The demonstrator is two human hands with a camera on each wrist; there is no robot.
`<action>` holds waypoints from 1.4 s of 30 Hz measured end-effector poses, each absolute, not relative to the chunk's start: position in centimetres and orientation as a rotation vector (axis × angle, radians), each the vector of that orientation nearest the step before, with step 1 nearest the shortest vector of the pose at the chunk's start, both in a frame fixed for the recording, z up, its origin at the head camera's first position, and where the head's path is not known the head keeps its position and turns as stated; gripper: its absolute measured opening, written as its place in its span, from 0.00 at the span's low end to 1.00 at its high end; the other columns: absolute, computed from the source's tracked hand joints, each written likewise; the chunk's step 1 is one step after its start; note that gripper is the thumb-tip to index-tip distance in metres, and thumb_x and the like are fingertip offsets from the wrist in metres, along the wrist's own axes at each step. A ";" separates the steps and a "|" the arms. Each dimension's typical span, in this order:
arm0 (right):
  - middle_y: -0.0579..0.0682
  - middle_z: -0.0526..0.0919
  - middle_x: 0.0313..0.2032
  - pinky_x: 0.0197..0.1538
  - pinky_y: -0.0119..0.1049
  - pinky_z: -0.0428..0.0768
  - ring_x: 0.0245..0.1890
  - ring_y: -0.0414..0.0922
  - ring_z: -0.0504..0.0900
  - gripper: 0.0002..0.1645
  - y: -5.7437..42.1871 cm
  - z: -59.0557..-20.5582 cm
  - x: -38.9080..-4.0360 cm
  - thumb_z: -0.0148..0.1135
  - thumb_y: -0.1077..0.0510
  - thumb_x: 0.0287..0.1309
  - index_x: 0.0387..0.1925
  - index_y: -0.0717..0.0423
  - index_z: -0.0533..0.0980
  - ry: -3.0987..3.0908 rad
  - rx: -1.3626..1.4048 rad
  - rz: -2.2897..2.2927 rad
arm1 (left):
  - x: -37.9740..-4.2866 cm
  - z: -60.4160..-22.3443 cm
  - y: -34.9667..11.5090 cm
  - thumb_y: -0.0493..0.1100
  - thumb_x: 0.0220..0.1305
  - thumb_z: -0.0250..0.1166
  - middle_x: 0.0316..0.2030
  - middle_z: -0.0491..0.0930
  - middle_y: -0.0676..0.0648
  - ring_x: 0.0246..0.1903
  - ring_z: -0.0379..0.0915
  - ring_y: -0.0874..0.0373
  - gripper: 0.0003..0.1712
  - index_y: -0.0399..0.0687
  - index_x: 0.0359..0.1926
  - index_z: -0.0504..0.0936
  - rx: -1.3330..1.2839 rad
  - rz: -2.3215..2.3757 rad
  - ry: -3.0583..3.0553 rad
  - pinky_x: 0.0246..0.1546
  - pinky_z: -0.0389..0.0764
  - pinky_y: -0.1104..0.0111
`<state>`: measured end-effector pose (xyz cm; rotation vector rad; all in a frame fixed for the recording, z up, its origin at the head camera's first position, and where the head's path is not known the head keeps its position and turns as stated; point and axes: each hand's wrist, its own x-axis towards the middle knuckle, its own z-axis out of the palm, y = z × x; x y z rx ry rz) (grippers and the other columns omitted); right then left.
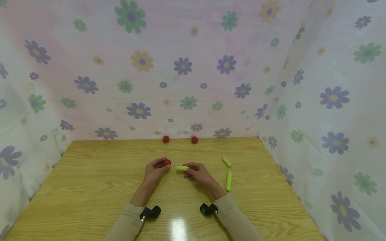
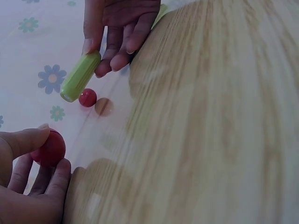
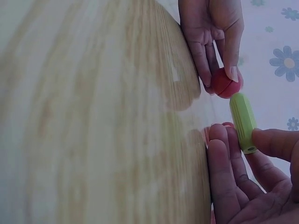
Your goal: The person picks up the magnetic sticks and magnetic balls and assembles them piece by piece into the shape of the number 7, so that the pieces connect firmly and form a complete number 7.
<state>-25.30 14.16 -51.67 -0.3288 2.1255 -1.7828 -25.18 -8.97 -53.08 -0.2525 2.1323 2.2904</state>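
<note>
Between the thumb and fingers of my left hand [image 1: 155, 172] is a red ball [image 2: 50, 148], held just above the wooden table. A groove shows across that red ball [image 3: 226, 84] in the right wrist view. My right hand [image 1: 198, 173] pinches a short ribbed yellow-green stick [image 3: 243, 122] by one end; a hole shows in the end nearest the thumb. In the head view the stick [image 1: 182, 168] points left toward the ball, with a small gap between them.
Two more red balls [image 1: 166, 139] [image 1: 194, 140] lie at the table's back edge. To the right of my right hand are a short yellow-green stick [image 1: 227, 162] and a longer yellow-green stick [image 1: 229, 181]. Flower-patterned cloth [image 1: 193, 67] walls the table [image 1: 90, 187] at the back and sides.
</note>
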 end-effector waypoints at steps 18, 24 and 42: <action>0.65 0.84 0.45 0.43 0.34 0.85 0.40 0.44 0.85 0.20 13.6 -51.0 -25.5 0.50 0.63 0.77 0.64 0.67 0.74 2.128 -0.330 -1.790 | -25.6 -53.3 -9.6 0.34 0.62 0.73 0.58 0.80 0.38 0.58 0.77 0.50 0.26 0.40 0.61 0.81 -0.184 2.245 2.129 0.45 0.79 0.76; 0.64 0.84 0.44 0.43 0.33 0.85 0.39 0.42 0.85 0.20 13.2 -51.1 -25.7 0.49 0.65 0.77 0.64 0.69 0.73 2.129 -0.292 -1.850 | -25.6 -53.5 -9.8 0.34 0.62 0.73 0.58 0.80 0.38 0.57 0.77 0.52 0.26 0.39 0.61 0.80 -0.144 2.244 2.125 0.45 0.79 0.77; 0.71 0.83 0.48 0.48 0.39 0.85 0.44 0.51 0.87 0.21 12.7 -51.0 -26.1 0.51 0.65 0.76 0.65 0.70 0.73 2.162 -0.260 -1.822 | -25.4 -53.4 -9.5 0.34 0.62 0.73 0.56 0.82 0.38 0.55 0.78 0.50 0.25 0.39 0.61 0.81 -0.137 2.221 2.152 0.45 0.80 0.74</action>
